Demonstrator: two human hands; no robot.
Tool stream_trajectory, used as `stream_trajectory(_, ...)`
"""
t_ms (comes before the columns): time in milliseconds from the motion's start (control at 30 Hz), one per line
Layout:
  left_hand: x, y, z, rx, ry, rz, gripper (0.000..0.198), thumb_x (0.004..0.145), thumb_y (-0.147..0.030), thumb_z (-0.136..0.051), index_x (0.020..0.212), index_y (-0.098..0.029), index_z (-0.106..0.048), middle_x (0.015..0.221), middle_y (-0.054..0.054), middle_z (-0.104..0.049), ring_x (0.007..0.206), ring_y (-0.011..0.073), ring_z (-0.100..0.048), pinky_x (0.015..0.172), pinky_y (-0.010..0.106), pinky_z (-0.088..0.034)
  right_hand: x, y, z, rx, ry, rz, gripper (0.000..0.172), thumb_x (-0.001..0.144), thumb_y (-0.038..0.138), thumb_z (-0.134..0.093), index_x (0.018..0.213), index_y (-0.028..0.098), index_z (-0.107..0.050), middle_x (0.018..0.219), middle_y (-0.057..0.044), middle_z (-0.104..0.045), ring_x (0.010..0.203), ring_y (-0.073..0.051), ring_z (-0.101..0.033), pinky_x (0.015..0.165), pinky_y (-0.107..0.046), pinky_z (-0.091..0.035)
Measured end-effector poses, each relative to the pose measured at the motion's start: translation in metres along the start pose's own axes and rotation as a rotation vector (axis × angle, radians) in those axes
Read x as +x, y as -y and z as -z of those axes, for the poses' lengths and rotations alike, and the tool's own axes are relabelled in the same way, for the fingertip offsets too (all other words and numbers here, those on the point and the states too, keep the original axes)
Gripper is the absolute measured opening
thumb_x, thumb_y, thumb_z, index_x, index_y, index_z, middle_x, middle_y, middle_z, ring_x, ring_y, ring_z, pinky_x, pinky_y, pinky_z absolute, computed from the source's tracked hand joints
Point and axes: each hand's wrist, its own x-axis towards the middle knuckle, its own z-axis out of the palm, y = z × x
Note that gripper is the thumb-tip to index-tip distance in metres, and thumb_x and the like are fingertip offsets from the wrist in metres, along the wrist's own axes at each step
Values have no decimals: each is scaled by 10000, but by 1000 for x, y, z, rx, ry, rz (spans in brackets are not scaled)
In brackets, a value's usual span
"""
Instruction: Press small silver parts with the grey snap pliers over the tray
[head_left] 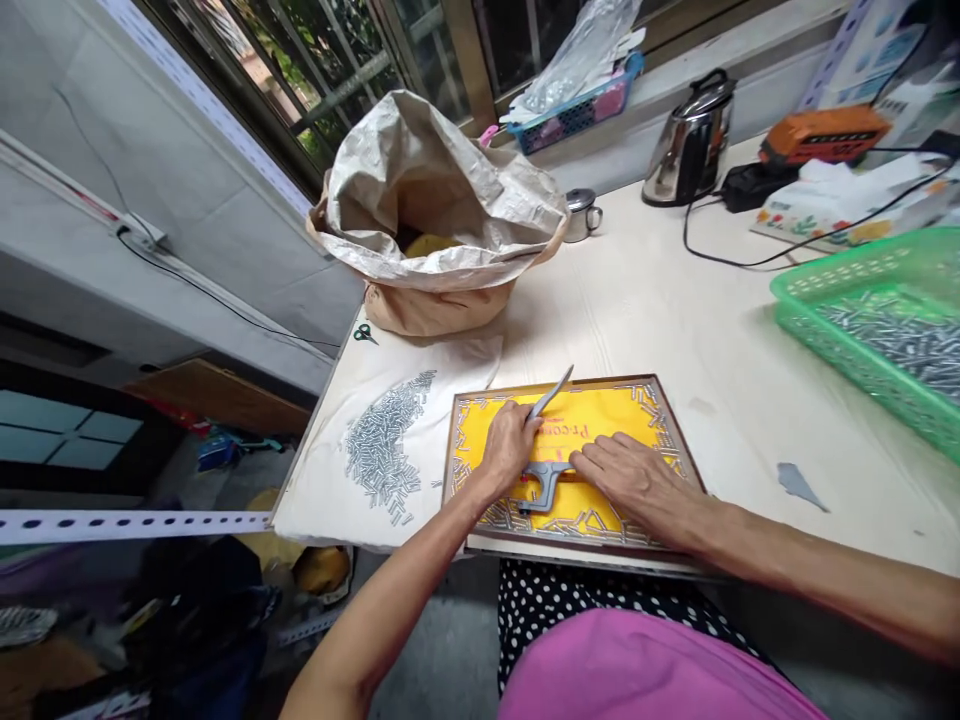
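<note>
My left hand (511, 440) is closed around a curved grey lever (553, 392), which sticks up past its fingers. Just below lies a grey handle-shaped part (549, 485) with a bent frame. The fingertips of my right hand (634, 480) are closed at that part's right end. Both hands are over a shallow brown-rimmed tray (679, 430) lined with a yellow printed sheet (600, 405). Small metal pins (592, 525) lie along the tray's edges. Beside it, on a white cloth (315, 490), is a heap of similar pins (386, 440).
A large woven sack (442, 300) stands open at the back, with small scissors (365, 333) to its left. On the right is a green basket (840, 330) of metal pins. A kettle (686, 145), a metal cup (581, 215) and a grey scrap (799, 484) are on the table.
</note>
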Motion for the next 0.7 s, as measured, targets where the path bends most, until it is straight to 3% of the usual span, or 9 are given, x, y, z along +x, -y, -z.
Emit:
stream_trajectory(100, 3, 17, 15, -3, -61, -60, 215, 934, -270, -563, 1028, -156, -720, 928, 80, -680, 918, 223, -595, 847, 325, -452, -2, -1, 3, 10, -9, -57, 185, 948, 75, -396, 914, 204, -524, 815, -26, -573, 724, -182, -497, 696, -332, -341)
stream_trajectory(167, 7, 41, 35, 22, -162, -23, 241, 937, -309, -567, 1055, -168, -722, 952, 80, -694, 953, 230, -589, 894, 342, -443, -9, -4, 5, 33, -39, -115, 200, 965, 95, -369, 938, 207, -532, 815, -27, -577, 708, -172, -511, 670, -318, -356)
stream_trajectory(267, 12, 90, 66, 197, -349, 262, 276, 955, -309, -522, 988, -136, -735, 987, 124, -683, 1006, 263, -572, 898, 366, -438, -22, -7, 8, 119, -109, -174, 226, 985, 128, -337, 1034, 204, -543, 850, -40, -605, 730, -164, -555, 664, -296, -408)
stream_trajectory(333, 14, 118, 79, 327, -318, 421, 262, 930, -302, -552, 1006, -123, -727, 1057, 154, -667, 1073, 303, -550, 885, 384, -442, -31, -8, 8, 172, -141, -194, 231, 992, 141, -335, 1088, 205, -535, 874, -44, -622, 756, -162, -584, 671, -281, -444)
stream_trajectory(433, 16, 145, 80, 433, -204, 497, 258, 913, -281, -552, 1034, -121, -714, 1135, 170, -638, 1125, 326, -530, 851, 386, -452, -40, -8, 7, 187, -161, -234, 224, 1005, 158, -338, 1107, 209, -530, 922, -56, -640, 790, -161, -615, 682, -269, -472)
stream_trajectory(533, 19, 156, 74, 486, -152, 445, 243, 913, -202, -494, 982, -131, -716, 1108, 162, -639, 1127, 310, -538, 836, 366, -448, -43, -6, 2, 172, -170, -264, 217, 1016, 188, -335, 1083, 204, -541, 935, -69, -647, 809, -168, -628, 685, -272, -477)
stream_trajectory(633, 21, 161, 74, 447, -183, 389, 249, 892, -152, -464, 905, -133, -712, 1037, 153, -659, 1079, 286, -566, 836, 350, -443, -46, -6, -2, 190, -139, -268, 231, 1022, 208, -330, 1077, 201, -555, 914, -62, -649, 818, -169, -628, 707, -275, -478)
stream_trajectory(700, 19, 162, 79, 301, -246, 413, 223, 864, -154, -479, 846, -134, -700, 932, 127, -678, 964, 256, -602, 818, 339, -447, -48, -7, -4, 200, -99, -253, 254, 1025, 214, -318, 1080, 205, -566, 925, -60, -654, 826, -171, -623, 724, -284, -476)
